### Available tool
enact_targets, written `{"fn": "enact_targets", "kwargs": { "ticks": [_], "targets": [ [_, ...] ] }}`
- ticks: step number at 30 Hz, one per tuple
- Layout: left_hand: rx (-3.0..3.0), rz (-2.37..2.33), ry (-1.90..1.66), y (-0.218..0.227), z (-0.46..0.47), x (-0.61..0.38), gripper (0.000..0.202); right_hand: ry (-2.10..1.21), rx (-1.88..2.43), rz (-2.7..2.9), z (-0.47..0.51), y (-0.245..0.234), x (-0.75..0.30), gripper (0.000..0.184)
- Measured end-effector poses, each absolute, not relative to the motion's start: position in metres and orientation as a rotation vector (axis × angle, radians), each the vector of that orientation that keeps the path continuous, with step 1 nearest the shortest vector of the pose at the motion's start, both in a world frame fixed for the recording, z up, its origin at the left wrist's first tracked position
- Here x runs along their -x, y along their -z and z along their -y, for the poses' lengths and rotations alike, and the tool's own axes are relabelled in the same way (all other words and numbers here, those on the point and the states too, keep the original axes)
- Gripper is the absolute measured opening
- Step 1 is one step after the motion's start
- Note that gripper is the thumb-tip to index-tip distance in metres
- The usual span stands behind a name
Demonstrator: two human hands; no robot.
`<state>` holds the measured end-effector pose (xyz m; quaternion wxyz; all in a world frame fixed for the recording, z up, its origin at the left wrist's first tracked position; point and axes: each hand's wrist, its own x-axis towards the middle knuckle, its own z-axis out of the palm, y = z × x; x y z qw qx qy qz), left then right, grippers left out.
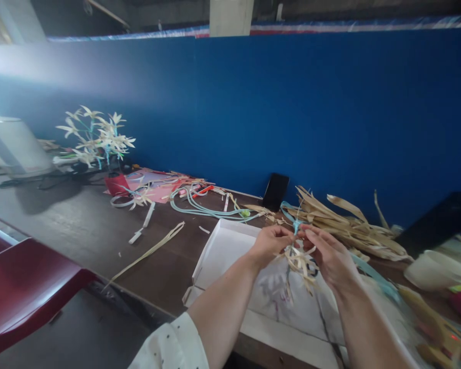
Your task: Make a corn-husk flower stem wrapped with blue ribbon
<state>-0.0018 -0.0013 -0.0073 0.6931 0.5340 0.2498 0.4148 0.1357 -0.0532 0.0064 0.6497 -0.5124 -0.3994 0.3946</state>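
Observation:
Over a white open box [226, 251], both hands meet at a craft flower [301, 261] with pale, husk-like petals hanging downward. Light-blue wrapping [296, 224] shows on its stem, just above the fingertips. My left hand [271, 245] is closed in a pinch on the stem. From the other side, my right hand [326, 253] pinches the stem close to the blue wrapping. The fingers partly hide the stem between them.
Dried corn husks [341, 225] lie beyond my right hand, near a phone [275, 190] leaning on the blue wall. Light-blue cord [200, 207] and a red pot [116, 184] are farther left, by finished pale flowers [107, 136]. A white bowl [440, 270] stands right. A red chair [34, 292] is front left.

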Motion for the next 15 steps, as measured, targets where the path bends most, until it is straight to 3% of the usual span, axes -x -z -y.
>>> {"fn": "enact_targets", "kwargs": {
  "ticks": [15],
  "targets": [
    [-1.406,-0.649,-0.909,0.0141,0.001,-0.0021,0.02,-0.685,1.335,1.018,0.0485,-0.0002,-0.1295,0.038]
  ]
}}
